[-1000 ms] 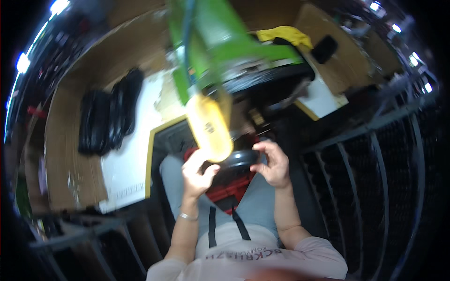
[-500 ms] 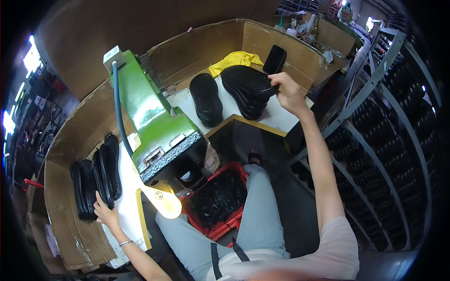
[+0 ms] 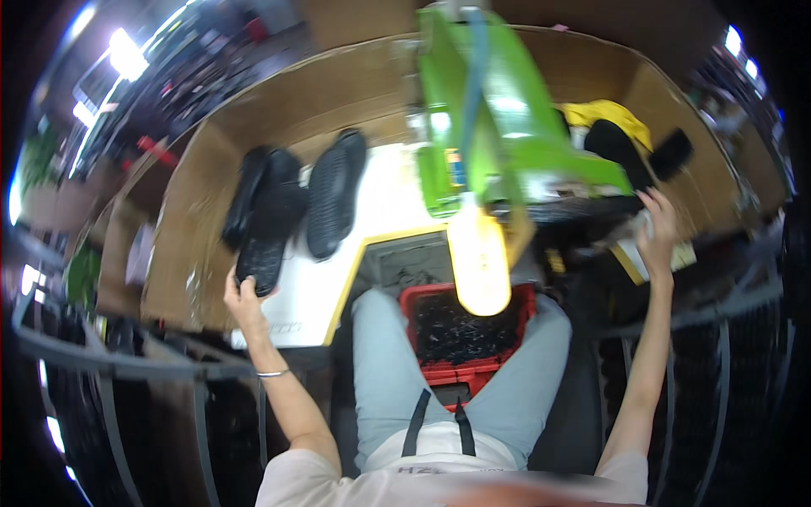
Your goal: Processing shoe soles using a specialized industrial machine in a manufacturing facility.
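Observation:
My left hand (image 3: 246, 306) pinches the near end of a black shoe sole (image 3: 274, 221), tilted against other black soles on the left of the white worktop. A stack of black soles (image 3: 336, 194) stands just right of it, ridged side showing. On the far right, my right hand (image 3: 658, 233) has its fingers closed at the near end of another black shoe sole (image 3: 618, 150). Motion blurs that side, and the green machine (image 3: 541, 127) partly hides the soles there. Between my hands, the machine's brightly lit pale-yellow part (image 3: 479, 262) hangs over my lap.
Cardboard walls (image 3: 338, 93) surround the white worktop (image 3: 384, 190), which has a yellow front edge. A red crate (image 3: 473, 372) with black scraps sits between my knees. At the right lie a yellow cloth (image 3: 610, 115) and a black phone-like object (image 3: 672, 155). Metal racks (image 3: 718, 397) flank me.
My view has swung left, so the machine now appears further right. My left hand has lifted and tilted a sole off the left group. My right hand stays at the right-hand soles.

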The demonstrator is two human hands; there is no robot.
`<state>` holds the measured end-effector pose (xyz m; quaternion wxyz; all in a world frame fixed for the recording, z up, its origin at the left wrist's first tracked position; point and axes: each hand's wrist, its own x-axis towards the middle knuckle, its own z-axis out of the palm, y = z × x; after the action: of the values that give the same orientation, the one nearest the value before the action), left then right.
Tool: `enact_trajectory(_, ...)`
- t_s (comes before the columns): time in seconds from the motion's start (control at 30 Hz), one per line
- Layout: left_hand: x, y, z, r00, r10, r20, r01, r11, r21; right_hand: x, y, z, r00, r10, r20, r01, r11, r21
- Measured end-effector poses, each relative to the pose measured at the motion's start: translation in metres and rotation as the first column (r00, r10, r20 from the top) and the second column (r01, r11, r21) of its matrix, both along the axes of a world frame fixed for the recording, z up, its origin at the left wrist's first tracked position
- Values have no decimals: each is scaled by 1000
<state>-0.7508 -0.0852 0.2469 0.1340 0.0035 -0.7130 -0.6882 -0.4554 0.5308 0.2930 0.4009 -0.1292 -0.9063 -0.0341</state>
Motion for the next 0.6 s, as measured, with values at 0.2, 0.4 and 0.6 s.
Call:
enact_trajectory(0.2,128,-4,43,983,-74,165,33,970,242,-2,-145,-89,948,313,64,-158,633,-758)
enact_trajectory(0.4,148,60,31,621,-671,406,457,730,508,-21,-248,-167,738,394,-549,-572,-68,-817)
enact_trajectory(0.6,151,139,-13,281,-924,258,541,375,753,-7,-199,-145,744,-30,-668,-668,17,-744)
